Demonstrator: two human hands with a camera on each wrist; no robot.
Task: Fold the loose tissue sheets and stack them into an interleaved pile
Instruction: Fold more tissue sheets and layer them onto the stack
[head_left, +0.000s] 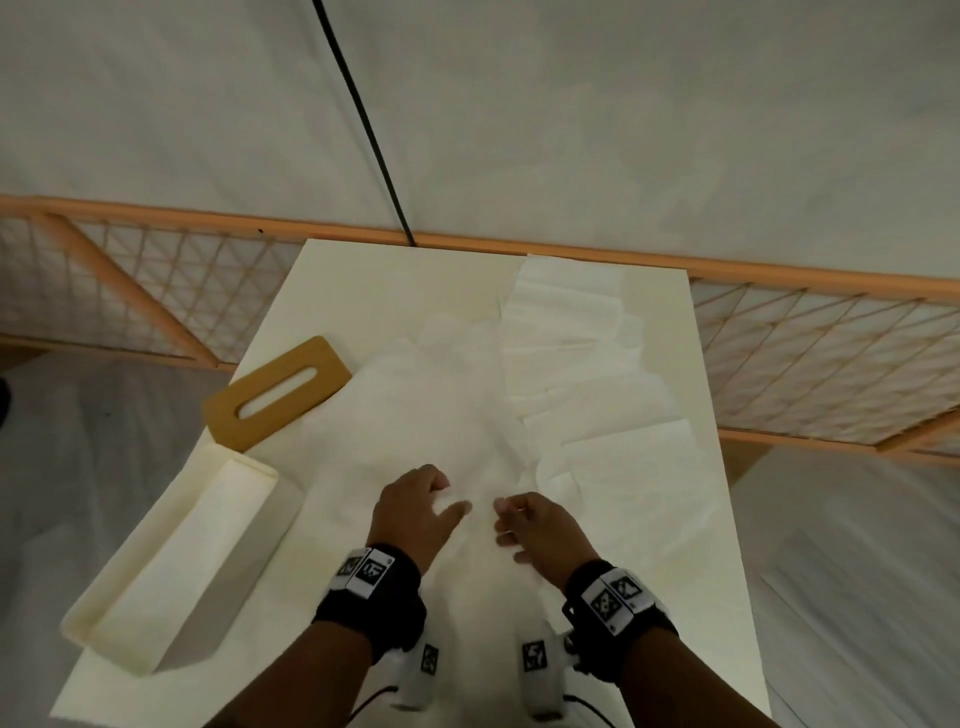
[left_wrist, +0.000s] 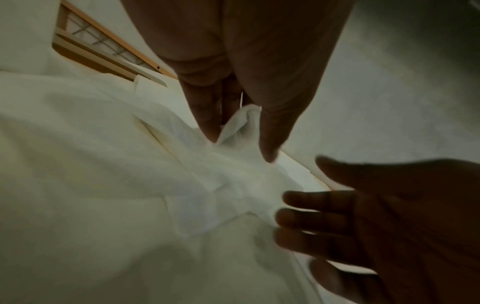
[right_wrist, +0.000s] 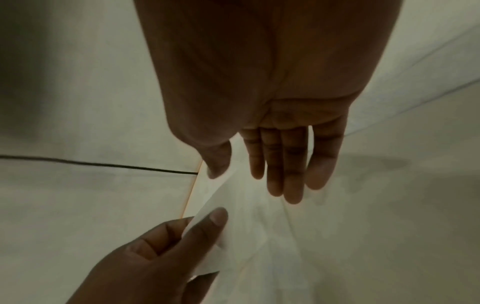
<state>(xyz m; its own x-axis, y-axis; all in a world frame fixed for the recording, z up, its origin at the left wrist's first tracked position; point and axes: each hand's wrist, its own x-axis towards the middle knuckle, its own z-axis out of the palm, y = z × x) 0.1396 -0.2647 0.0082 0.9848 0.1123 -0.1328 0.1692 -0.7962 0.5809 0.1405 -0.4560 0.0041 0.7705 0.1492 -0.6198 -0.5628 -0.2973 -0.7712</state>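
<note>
No readable text, black-and-white coded marker squares on the wristbands (head_left: 370, 571), no letters, numbers or brands legible anywhere

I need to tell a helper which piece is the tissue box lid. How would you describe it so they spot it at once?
Start at the cream table and look along its left edge. Just beyond the open white box lies the lid: a flat tan wooden panel with one long slot, the only brown piece among white tissue sheets.

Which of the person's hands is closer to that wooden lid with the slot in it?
Left. The left hand lies below and right of the wooden lid; the right hand lies further right, beyond it.
</note>
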